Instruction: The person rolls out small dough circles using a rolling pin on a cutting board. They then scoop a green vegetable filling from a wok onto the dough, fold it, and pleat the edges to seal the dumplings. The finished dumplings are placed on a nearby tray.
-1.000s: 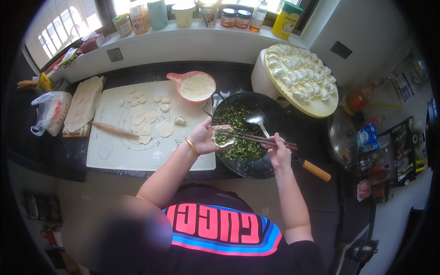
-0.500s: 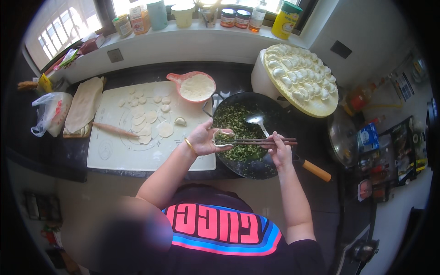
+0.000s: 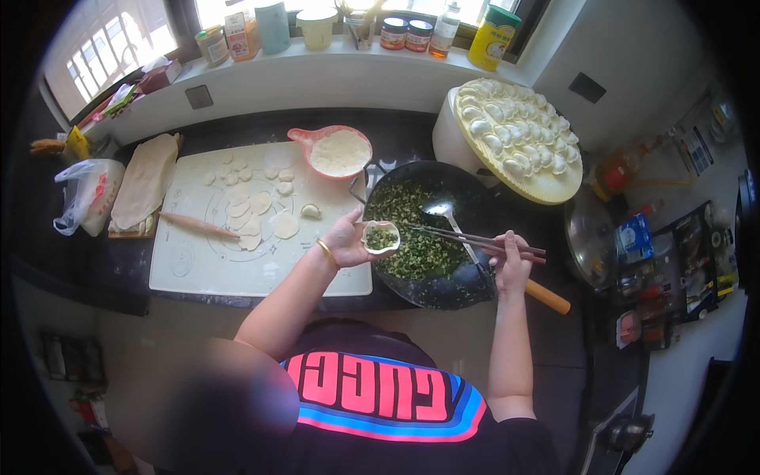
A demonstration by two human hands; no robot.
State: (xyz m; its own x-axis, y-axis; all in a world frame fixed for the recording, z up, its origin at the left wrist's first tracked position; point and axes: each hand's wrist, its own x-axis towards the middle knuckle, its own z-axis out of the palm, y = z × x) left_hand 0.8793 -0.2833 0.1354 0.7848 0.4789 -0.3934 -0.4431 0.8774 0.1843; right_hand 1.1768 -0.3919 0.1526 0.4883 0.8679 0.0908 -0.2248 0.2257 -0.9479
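My left hand (image 3: 347, 241) cups a round dumpling wrapper (image 3: 383, 250) at the near left edge of the wok (image 3: 479, 190). A mound of chopped green filling (image 3: 381, 236) sits in the wrapper, which is still unfolded. My right hand (image 3: 513, 263) grips a pair of dark chopsticks (image 3: 455, 236) over the wok, their tips pointing left, just short of the wrapper. Below them the wok holds more green filling (image 3: 419, 257). A metal spoon (image 3: 440, 207) rests in it. The wok's wooden handle (image 3: 548, 298) points to the lower right.
A pale mat (image 3: 190, 265) at left carries flat wrappers (image 3: 286, 225), dough pieces, a folded dumpling (image 3: 311, 210) and a rolling pin (image 3: 198, 225). Behind it stands a pink bowl of flour (image 3: 339, 152). A round tray of dumplings (image 3: 546, 194) rests on a white container at back right.
The chopsticks and my right hand have drawn back to the right, away from the wrapper. My left hand has tilted the wrapper so its filling shows.
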